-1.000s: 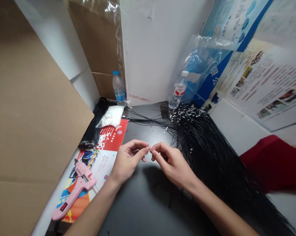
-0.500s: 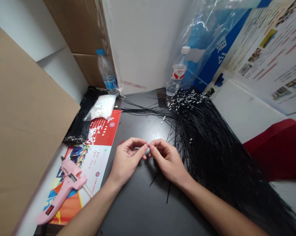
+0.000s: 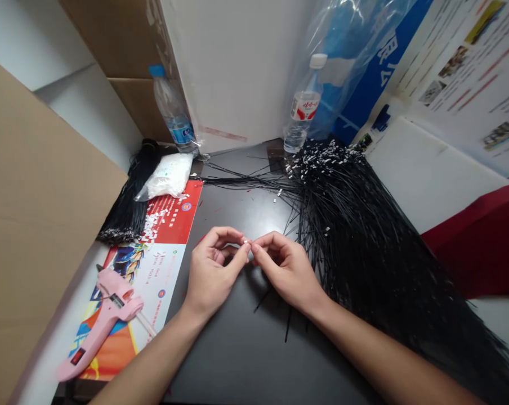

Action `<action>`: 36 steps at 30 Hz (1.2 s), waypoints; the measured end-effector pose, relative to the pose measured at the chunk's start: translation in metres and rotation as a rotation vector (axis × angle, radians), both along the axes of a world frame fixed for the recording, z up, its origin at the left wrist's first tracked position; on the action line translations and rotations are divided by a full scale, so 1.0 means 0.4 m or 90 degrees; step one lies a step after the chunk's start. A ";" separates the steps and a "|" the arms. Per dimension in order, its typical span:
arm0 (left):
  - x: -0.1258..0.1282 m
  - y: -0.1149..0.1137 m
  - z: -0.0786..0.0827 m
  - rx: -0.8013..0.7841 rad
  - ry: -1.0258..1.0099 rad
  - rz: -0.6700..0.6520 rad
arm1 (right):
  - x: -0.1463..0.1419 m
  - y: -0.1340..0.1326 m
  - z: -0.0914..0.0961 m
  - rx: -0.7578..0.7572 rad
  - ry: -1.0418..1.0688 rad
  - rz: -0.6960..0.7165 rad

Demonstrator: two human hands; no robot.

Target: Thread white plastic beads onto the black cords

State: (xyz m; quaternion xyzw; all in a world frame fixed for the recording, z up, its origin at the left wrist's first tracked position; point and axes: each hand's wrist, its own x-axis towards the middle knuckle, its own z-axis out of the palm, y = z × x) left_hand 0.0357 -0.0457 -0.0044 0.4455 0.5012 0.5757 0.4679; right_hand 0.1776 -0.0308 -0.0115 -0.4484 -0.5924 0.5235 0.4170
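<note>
My left hand [image 3: 214,270] is raised over the dark table, thumb and forefinger pinched on a tiny white piece [image 3: 245,242]. Against it, my right hand [image 3: 290,273] has its thumb and forefinger pressed together; whatever lies in that pinch is hidden. The fingertips of both hands meet or nearly meet. Thin black strands [image 3: 287,323] stick out below my right hand, apparently on the table. To its right spreads a large heap of black wires [image 3: 364,242], many with small white ends at the far side.
A pink glue gun [image 3: 106,320] lies on a printed sheet [image 3: 170,275] at left. Behind it are scattered white bits [image 3: 155,222], a bag of white pieces [image 3: 168,175] and a black wire bundle [image 3: 130,197]. Two bottles [image 3: 176,121] [image 3: 305,107] stand at the back. Cardboard [image 3: 39,225] flanks the left.
The view has shifted slightly. A white piece now shows at my left fingertips, where a small dark bit showed between the two hands before. Both hands keep their pinches.
</note>
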 end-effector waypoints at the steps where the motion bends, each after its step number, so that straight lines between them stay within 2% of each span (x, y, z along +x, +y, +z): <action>1: 0.000 0.000 0.001 -0.002 0.004 -0.001 | 0.000 0.000 0.000 0.001 -0.001 -0.002; 6: 0.004 0.002 -0.001 0.001 -0.005 -0.005 | 0.002 -0.004 0.000 0.046 -0.047 -0.008; 11: 0.009 0.009 0.001 -0.026 -0.046 0.023 | 0.014 -0.008 0.004 0.263 -0.240 -0.015; 15: 0.008 0.009 0.010 -0.065 -0.088 -0.010 | 0.029 0.002 0.012 0.413 -0.343 -0.029; 24: -0.002 0.005 0.023 -0.052 -0.085 -0.015 | 0.038 0.016 0.031 0.545 -0.429 -0.002; 27: -0.005 0.005 0.020 -0.062 -0.089 -0.019 | 0.037 0.015 0.033 0.532 -0.423 -0.002; 29: -0.005 0.005 0.020 -0.082 -0.097 -0.032 | 0.037 0.013 0.037 0.473 -0.370 -0.011; 34: -0.001 0.001 0.023 -0.062 -0.079 -0.041 | 0.032 0.009 0.053 0.147 -0.149 0.019; 36: 0.000 -0.003 0.022 -0.029 -0.059 -0.033 | 0.030 0.011 0.055 0.067 -0.079 0.042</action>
